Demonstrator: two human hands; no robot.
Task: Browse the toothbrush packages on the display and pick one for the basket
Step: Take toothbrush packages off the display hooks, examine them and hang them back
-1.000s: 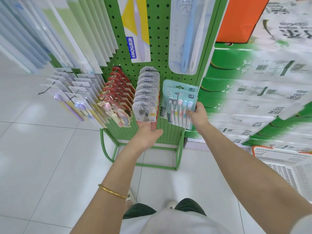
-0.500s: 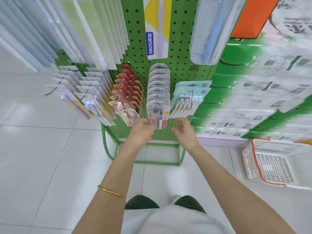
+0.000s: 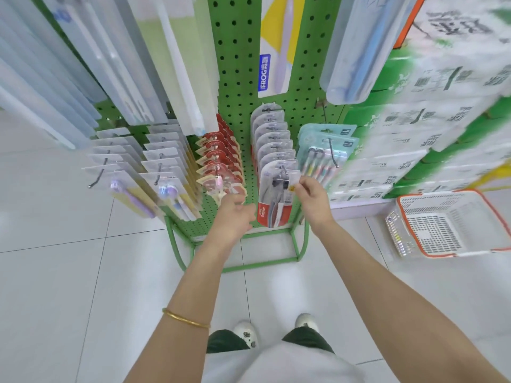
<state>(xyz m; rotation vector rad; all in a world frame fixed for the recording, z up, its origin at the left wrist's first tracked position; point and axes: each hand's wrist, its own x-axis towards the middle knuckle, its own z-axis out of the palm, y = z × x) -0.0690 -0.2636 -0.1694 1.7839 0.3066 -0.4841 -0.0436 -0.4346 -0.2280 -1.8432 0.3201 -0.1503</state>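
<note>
Right hand [image 3: 312, 194] has moved off the bottom of the rack and up since half a second ago, and now pinches the top right corner of the front Colgate pack [image 3: 273, 200] between thumb and fingertips. Pack hangs on its hook [image 3: 283, 170] at the front of the grey row, long axis vertical, sloping down toward the person. It lies left of and below the pinch, so getting it off looks like a pull outward along the hook.

Left hand [image 3: 235, 214] is just beside the pack's lower left edge, fingers loosely curled and holding nothing I can see; contact is unclear.

Teal multi-pack [image 3: 323, 158] hangs to the right, red packs [image 3: 218, 161] to the left, all on the green pegboard rack [image 3: 237, 78].

Basket [image 3: 437, 194] sits on the tiled floor [image 3: 69, 272], well to the right, on the right hand's side.
</note>
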